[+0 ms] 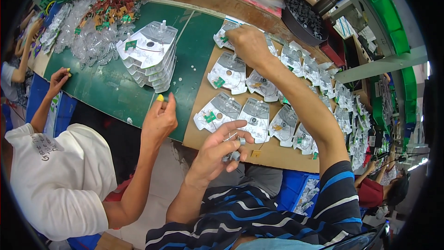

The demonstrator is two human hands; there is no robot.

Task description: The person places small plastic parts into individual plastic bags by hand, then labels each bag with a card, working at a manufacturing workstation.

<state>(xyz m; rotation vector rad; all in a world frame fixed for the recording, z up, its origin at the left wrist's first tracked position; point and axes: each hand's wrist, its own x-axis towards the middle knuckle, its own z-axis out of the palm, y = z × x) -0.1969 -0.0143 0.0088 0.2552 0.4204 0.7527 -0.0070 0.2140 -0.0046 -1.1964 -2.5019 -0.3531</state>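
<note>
My left hand (215, 157) is cupped, palm up, near the cardboard's front edge, its fingers curled round several small grey cylindrical parts (235, 155), some with thin metal pins. My right hand (249, 45) reaches to the far row, fingertips pinched down over a white and grey plastic housing (226, 28); what they hold, if anything, is hidden. Closer to me, more of these fan-shaped housings lie in rows, among them one with a green circuit board (209, 116) and another beside it (254, 119). A small brown board (255, 153) on a wire hangs near my left fingertips.
A cardboard sheet (194, 136) carries the housings. Left of it, a stack of similar housings (150, 51) stands on the green table (101, 97). A co-worker's hand (159, 118) with yellow finger covers is close by. Wires and clear plastic parts (92, 32) are heaped behind.
</note>
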